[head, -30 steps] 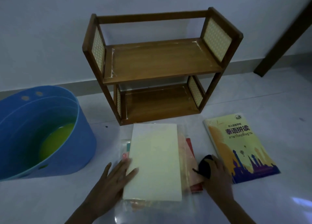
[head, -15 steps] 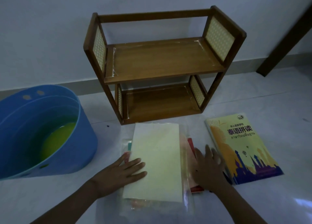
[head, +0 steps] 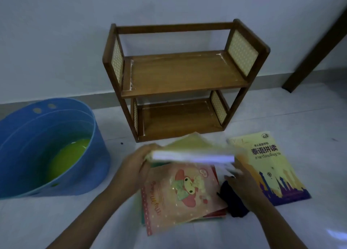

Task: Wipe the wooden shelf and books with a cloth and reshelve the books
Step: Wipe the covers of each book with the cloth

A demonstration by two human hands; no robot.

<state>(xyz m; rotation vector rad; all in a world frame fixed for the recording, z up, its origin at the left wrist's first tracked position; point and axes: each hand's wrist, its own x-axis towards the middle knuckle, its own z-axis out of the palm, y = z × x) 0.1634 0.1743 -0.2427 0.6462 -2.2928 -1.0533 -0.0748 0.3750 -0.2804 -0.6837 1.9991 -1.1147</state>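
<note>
The empty two-tier wooden shelf [head: 184, 76] stands on the floor against the wall. In front of it I hold a pale yellow book [head: 193, 157] tilted up off a stack, blurred by motion. My left hand [head: 138, 162] grips its left end. My right hand [head: 244, 185] holds its right end. A dark cloth [head: 234, 205] lies on the floor under my right palm. On top of the stack lies a pink book [head: 178, 194] with a cartoon figure on its plastic-wrapped cover. A yellow book [head: 266, 166] with a purple skyline lies flat to the right.
A large blue tub [head: 90, 154] holding yellow-green liquid stands on the floor at the left, close to my left arm. A dark wooden post [head: 315, 42] leans against the wall at the far right. The floor is pale tile.
Both hands went from lying flat on the stack to lifting the pale yellow book by its ends. The pink book beneath has come into sight. The cloth now lies under my right palm.
</note>
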